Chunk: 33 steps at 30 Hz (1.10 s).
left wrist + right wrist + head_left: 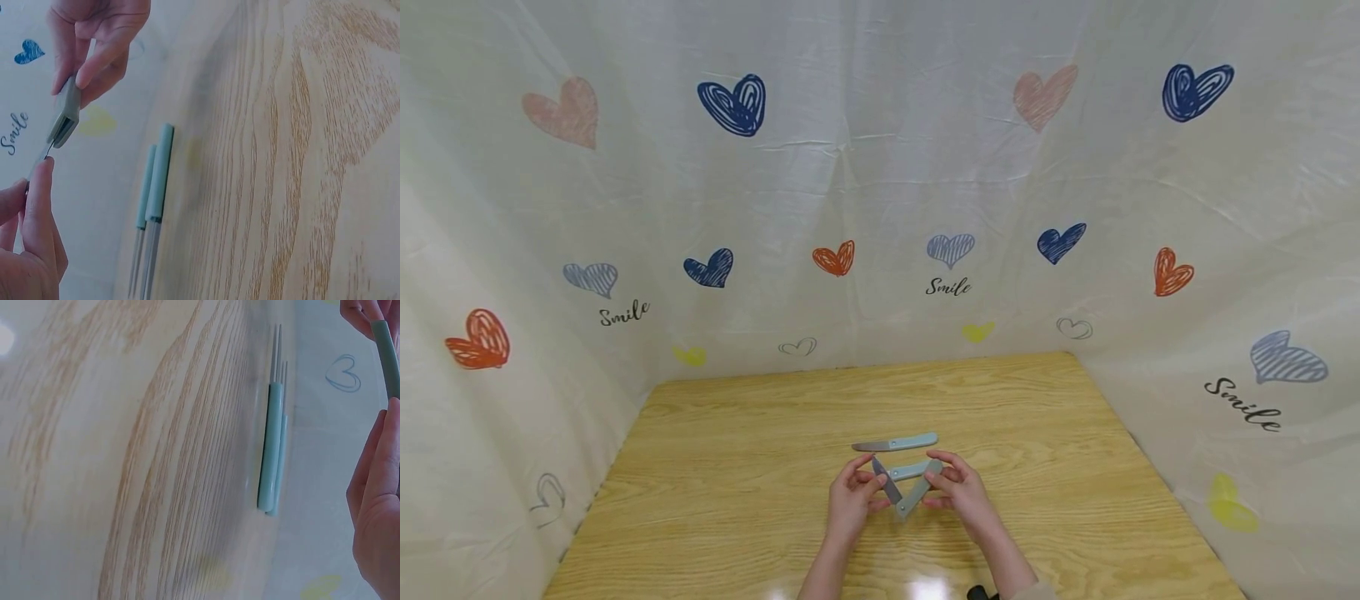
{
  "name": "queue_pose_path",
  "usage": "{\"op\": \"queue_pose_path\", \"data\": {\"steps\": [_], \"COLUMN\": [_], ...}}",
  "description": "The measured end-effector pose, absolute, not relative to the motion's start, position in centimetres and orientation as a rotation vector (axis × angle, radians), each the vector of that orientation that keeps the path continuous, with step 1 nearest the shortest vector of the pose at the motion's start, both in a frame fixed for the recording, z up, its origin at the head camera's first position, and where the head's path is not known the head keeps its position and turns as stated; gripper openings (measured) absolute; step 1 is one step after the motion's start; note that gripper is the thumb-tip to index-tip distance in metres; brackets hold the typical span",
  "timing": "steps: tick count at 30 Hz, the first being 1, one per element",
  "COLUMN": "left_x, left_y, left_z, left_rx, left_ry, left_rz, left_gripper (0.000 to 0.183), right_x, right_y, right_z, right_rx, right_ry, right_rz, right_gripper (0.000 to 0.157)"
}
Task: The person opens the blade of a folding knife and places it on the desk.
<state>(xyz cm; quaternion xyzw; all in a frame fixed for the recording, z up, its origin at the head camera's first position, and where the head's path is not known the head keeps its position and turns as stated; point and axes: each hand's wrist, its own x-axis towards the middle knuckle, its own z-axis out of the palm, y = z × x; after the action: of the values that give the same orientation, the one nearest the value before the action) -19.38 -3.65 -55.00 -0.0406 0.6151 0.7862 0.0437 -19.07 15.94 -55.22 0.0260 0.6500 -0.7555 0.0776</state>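
A folding knife with a grey-green handle [919, 493] is held up between both hands, half unfolded into a V with its pivot lowest. My left hand [848, 505] pinches the blade [886, 482] between thumb and fingers. On the other side, my right hand [964, 495] grips the end of the handle. The left wrist view shows the slot in the handle [67, 112] where the blade enters. Two more knives with light blue handles lie unfolded on the table just beyond the hands: a nearer knife [912, 472], partly hidden behind the held one, and a farther knife [914, 442].
The wood-grain table [730, 483] stretches out around the hands. A white curtain [880, 183] printed with hearts surrounds its back and sides. Some small black object [977, 592] shows at the bottom edge by the right forearm.
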Motion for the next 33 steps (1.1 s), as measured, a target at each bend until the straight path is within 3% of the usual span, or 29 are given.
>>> {"op": "queue_pose_path", "data": {"steps": [16,33], "left_x": [-18.7,-18.2], "left_y": [-3.2,-2.3], "left_z": [-54.8,-54.9], "left_rx": [-0.292,-0.364], "left_ry": [1.851,1.759], "left_rz": [2.516,2.704], "left_gripper": [0.052,0.048], "right_x": [-18.8,-18.2], "right_y": [15.8,15.3], "right_z": [-55.8,-55.5], "right_rx": [0.112,0.288], "right_ry": [1.914,1.778], "right_rz": [-2.353,-2.547], "right_gripper": [0.051,0.031]}}
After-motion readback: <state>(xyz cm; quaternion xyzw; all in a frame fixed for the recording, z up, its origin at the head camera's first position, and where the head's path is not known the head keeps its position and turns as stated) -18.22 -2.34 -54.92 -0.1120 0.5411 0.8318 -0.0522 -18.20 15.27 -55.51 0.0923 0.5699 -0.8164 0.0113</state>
